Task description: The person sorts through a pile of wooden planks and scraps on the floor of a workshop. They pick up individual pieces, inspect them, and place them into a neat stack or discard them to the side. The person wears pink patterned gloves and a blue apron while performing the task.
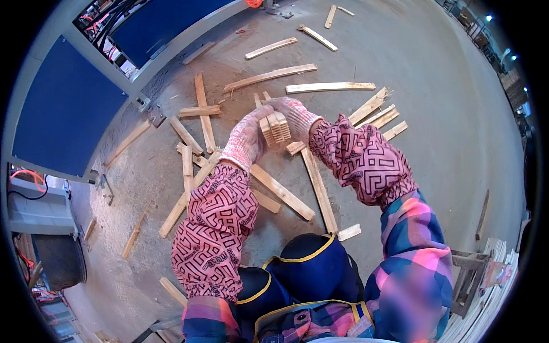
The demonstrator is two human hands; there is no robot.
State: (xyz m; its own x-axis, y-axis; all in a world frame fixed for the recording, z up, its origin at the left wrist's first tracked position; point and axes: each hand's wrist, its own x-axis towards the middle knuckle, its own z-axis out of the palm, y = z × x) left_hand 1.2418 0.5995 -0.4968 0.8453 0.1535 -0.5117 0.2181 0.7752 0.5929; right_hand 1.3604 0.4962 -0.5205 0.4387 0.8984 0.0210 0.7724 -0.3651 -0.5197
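Between my two gloved hands is a stack of short wooden strips (275,129), their cut ends facing me. My left hand (249,135), in a pink and white knit glove, is closed around the stack's left side. On the other side my right hand (293,116), gloved alike, grips its right and far part. Most fingertips are hidden behind the wood. Below the stack, a long wooden strip (320,191) lies on the floor with a short wood block (295,148) by its far end.
Loose wooden strips (330,87) are scattered over the concrete floor (452,137). Blue machine panels (68,108) in a grey frame stand at the left, a black bucket (59,261) below them. Long pale boards (486,297) are piled at the lower right.
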